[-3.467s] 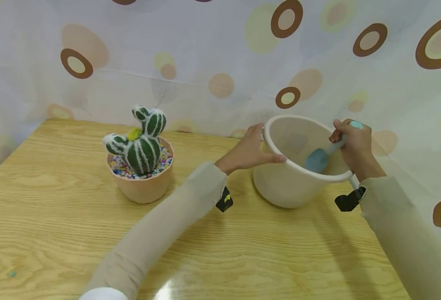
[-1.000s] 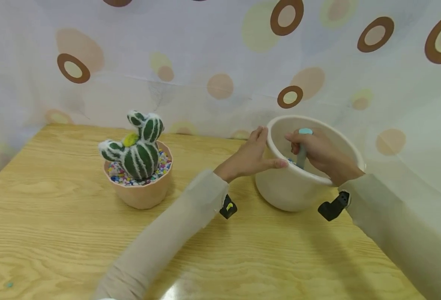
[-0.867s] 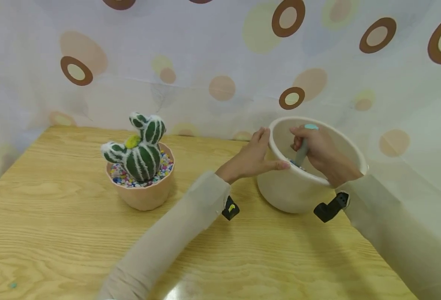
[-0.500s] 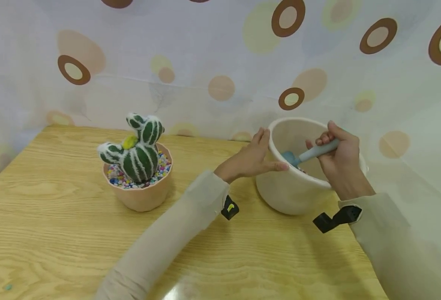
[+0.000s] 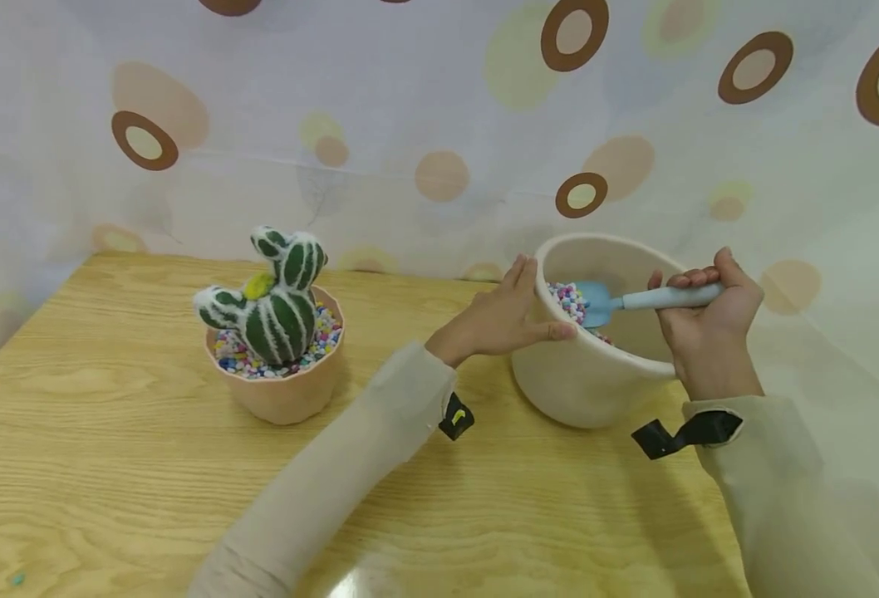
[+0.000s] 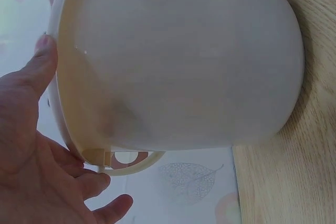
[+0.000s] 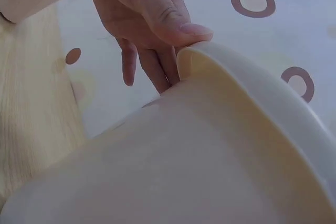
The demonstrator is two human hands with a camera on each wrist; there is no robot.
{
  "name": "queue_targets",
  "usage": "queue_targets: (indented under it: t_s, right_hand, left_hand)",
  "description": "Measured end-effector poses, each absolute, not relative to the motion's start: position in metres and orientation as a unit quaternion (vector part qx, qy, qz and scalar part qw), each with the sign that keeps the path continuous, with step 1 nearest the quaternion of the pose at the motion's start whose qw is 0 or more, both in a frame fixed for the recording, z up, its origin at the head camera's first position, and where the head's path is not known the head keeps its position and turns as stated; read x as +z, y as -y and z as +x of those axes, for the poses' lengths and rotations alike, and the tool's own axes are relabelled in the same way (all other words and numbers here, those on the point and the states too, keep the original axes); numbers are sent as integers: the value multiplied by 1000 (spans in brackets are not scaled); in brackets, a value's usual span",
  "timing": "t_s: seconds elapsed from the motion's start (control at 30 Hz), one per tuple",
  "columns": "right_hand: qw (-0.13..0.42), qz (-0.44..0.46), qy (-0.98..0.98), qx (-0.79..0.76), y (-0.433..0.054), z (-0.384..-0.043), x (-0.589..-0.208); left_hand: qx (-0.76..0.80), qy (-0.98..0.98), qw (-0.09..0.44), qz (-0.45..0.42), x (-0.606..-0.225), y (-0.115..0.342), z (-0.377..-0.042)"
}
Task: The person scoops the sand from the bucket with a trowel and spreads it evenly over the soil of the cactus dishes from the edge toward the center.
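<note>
A cream bucket (image 5: pixel 592 390) stands at the table's right side. My left hand (image 5: pixel 492 322) rests on its left rim, thumb along the near edge and fingers spread near the side handle (image 6: pixel 134 169). My right hand (image 5: pixel 714 332), palm turned up, grips the pale handle of a light blue hand shovel (image 5: pixel 667 297). The shovel lies nearly level within the bucket's mouth. Multicoloured beads (image 5: pixel 568 301) show at its blade tip; whether they lie on the blade or below it I cannot tell. The right wrist view shows my left thumb on the rim; my right hand is out of that view.
A potted toy cactus (image 5: pixel 278 328) stands left of my left hand, in a pinkish pot (image 5: pixel 286 400) topped with coloured beads. Behind the wooden table (image 5: pixel 95 465) hangs a patterned sheet (image 5: pixel 380 108). A small green speck (image 5: pixel 18 579) lies near the front left.
My right hand has gone from upright deep in the bucket to palm up at its right rim, tipping the shovel level and drawing it rightward. Beads have come into view. My left hand stays.
</note>
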State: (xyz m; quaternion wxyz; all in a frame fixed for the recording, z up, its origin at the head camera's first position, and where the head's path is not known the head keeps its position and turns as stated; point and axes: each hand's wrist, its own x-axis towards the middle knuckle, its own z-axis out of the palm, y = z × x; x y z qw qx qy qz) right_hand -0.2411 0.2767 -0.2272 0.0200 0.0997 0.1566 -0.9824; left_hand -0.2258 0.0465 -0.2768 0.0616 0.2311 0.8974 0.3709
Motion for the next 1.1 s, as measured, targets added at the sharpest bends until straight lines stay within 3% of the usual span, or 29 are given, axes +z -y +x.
queue_targets:
  t_s: [1.1]
  right_hand:
    - [-74,127,-39,-988,-285,-233,-228]
  left_hand:
    - [322,-920,61,214,-277,-46,-223]
